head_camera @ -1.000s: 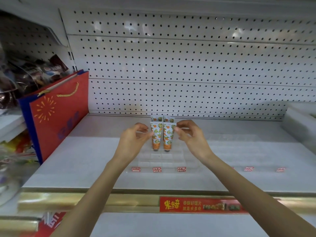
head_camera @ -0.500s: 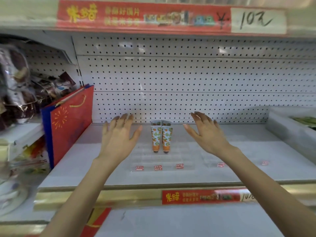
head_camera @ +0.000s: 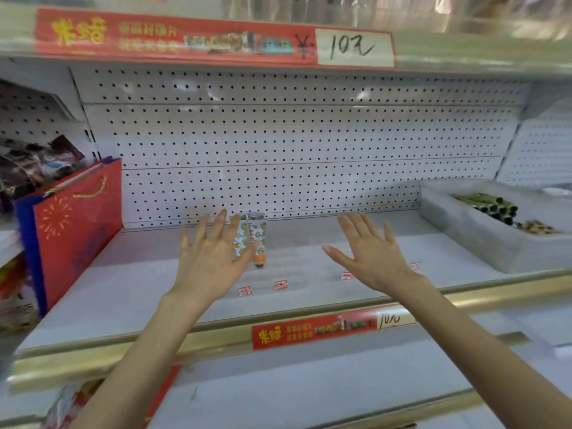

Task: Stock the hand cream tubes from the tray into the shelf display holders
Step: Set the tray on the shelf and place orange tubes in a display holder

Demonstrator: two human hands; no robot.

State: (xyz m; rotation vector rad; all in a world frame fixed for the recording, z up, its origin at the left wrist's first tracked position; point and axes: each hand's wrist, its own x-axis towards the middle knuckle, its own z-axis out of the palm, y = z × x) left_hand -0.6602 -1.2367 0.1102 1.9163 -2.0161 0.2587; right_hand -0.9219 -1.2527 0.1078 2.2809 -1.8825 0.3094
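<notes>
Hovering over the shelf, both hands are spread and empty. The left hand is just in front of two upright tubes; the right hand is well apart from them. The tray lies beyond the right hand's outer side, nearer that hand, and its green tubes seem to lie flat. A pegboard backs the shelf.

- Our left hand is up with its back toward us. The fingers are straight, spread, and point up and away, and the thumb juts out to the right, below them.
- Our right hand mirrors it, fingers fanned and straight, thumb reaching left below them.
- Neither hand holds anything, and the fingertips of the two are well apart.
- Our left forearm and right forearm are bare and slant inward up to the wrists beneath the fingers.
</notes>
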